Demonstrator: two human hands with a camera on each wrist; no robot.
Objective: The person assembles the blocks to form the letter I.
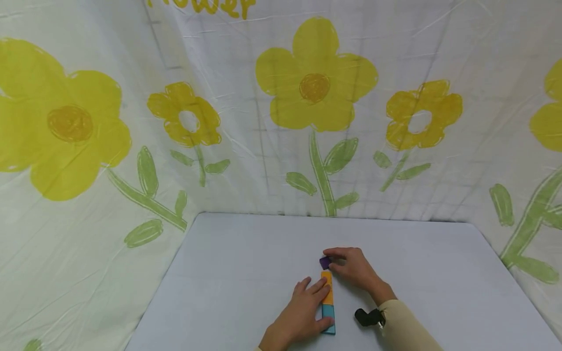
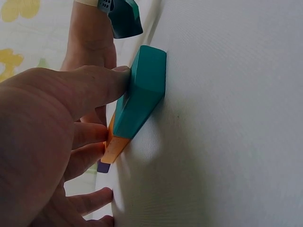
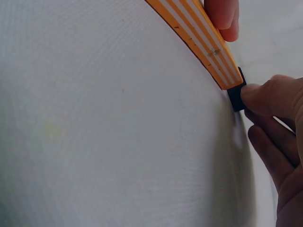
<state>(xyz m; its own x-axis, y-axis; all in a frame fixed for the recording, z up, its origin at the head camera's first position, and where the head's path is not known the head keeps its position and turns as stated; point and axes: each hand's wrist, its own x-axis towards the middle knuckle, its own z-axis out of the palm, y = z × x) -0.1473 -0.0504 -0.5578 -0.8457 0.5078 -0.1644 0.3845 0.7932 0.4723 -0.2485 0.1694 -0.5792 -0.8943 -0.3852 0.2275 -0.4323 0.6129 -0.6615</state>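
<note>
An orange block (image 1: 326, 279) and a teal block (image 1: 328, 313) lie end to end in a line on the white table. My left hand (image 1: 302, 309) rests on them with outstretched fingers, the thumb on the teal block and fingertips on the orange one. At the far end of the line, my right hand (image 1: 354, 269) pinches a small dark purple block (image 1: 325, 263) between thumb and fingers. The right wrist view shows white stripes along the orange block (image 3: 199, 42), and the purple block (image 3: 236, 100) right at its end.
A black wrist-worn device (image 1: 368, 318) sits at the right sleeve (image 1: 406, 324). The white table (image 1: 241, 253) reaches back to a hanging curtain (image 1: 246, 161) printed with yellow flowers.
</note>
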